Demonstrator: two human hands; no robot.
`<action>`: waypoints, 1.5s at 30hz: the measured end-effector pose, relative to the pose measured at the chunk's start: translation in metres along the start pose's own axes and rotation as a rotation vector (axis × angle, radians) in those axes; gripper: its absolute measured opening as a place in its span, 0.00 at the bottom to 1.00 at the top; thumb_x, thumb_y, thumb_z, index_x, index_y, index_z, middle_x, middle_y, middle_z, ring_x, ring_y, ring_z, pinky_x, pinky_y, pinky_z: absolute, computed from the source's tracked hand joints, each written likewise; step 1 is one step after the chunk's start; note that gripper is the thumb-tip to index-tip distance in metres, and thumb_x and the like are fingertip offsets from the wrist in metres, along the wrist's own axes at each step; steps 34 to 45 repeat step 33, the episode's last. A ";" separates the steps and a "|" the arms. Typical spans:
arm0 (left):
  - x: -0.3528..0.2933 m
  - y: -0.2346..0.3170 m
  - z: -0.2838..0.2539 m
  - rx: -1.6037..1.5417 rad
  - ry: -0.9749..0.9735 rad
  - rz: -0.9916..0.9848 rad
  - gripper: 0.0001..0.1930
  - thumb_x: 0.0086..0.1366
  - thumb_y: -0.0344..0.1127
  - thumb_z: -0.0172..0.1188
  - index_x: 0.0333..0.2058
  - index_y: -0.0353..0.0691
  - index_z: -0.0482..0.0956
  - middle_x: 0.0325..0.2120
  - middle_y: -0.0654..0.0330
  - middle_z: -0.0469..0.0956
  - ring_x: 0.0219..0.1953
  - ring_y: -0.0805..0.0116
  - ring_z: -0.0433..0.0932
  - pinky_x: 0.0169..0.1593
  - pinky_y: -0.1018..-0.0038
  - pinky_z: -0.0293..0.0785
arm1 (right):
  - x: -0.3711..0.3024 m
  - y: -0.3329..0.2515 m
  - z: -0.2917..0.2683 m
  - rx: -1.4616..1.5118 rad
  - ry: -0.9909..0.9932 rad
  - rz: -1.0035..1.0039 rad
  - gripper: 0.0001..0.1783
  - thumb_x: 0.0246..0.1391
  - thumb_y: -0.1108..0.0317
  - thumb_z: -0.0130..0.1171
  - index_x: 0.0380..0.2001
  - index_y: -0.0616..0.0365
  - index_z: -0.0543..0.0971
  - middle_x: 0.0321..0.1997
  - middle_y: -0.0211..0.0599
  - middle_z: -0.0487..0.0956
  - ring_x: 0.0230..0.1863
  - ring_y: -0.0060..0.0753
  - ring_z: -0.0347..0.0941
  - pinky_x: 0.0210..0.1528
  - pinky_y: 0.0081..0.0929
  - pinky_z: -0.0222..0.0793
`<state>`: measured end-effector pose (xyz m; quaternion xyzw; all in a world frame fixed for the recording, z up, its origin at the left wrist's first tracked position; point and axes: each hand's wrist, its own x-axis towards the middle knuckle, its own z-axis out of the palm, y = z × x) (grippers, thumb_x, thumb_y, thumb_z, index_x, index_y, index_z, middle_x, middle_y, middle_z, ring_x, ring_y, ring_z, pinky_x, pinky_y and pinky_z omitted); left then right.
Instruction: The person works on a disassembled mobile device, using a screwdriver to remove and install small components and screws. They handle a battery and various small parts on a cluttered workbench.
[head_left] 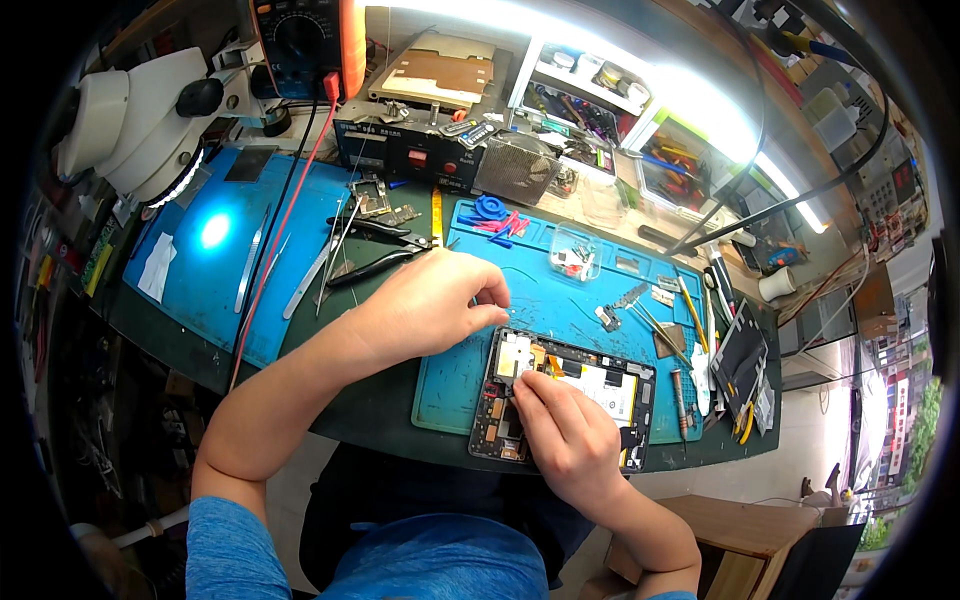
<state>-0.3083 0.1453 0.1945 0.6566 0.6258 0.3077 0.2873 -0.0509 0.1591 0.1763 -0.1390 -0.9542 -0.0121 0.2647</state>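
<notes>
An opened tablet (606, 395) lies on the blue work mat (450, 390) in front of me, its inside showing a pale battery, an orange flex cable and circuit boards. My right hand (570, 440) comes over its lower edge, thumb and fingertips pinched together at the board in its left part. Whatever small thing is between them is hidden. My left hand (430, 300) hovers just above the tablet's upper left corner. Its fingers are curled in, with thumb and forefinger tips close together; what they hold, if anything, is too small to make out.
Cutting pliers (378, 266) and tweezers (310, 285) lie left of the mat. Beyond it stand a black power box (430, 160) and a clear parts box (575, 255). A screwdriver (681, 400) lies right of the tablet. A microscope (130, 130) overhangs the left; a red cable (290, 220) crosses there.
</notes>
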 end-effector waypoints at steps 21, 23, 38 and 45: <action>-0.001 0.006 0.009 0.051 -0.106 -0.029 0.10 0.65 0.32 0.72 0.43 0.34 0.87 0.34 0.54 0.85 0.38 0.59 0.85 0.45 0.64 0.81 | 0.007 -0.002 -0.009 0.033 -0.160 -0.029 0.25 0.48 0.74 0.65 0.52 0.72 0.85 0.56 0.48 0.83 0.55 0.42 0.81 0.55 0.37 0.82; -0.001 0.003 0.012 0.071 -0.078 0.017 0.11 0.65 0.32 0.72 0.43 0.35 0.87 0.35 0.54 0.84 0.39 0.59 0.84 0.46 0.63 0.81 | 0.007 -0.002 -0.011 0.040 -0.179 -0.025 0.25 0.49 0.74 0.65 0.52 0.72 0.85 0.57 0.47 0.83 0.56 0.42 0.80 0.56 0.36 0.81; -0.003 0.003 0.020 0.074 -0.104 0.050 0.20 0.62 0.41 0.78 0.48 0.39 0.85 0.42 0.56 0.80 0.43 0.60 0.80 0.49 0.65 0.79 | 0.002 -0.010 -0.011 0.061 -0.223 0.071 0.27 0.51 0.73 0.64 0.56 0.70 0.84 0.63 0.46 0.81 0.62 0.42 0.78 0.63 0.37 0.76; -0.003 0.003 0.020 0.074 -0.104 0.050 0.20 0.62 0.41 0.78 0.48 0.39 0.85 0.42 0.56 0.80 0.43 0.60 0.80 0.49 0.65 0.79 | 0.002 -0.010 -0.011 0.061 -0.223 0.071 0.27 0.51 0.73 0.64 0.56 0.70 0.84 0.63 0.46 0.81 0.62 0.42 0.78 0.63 0.37 0.76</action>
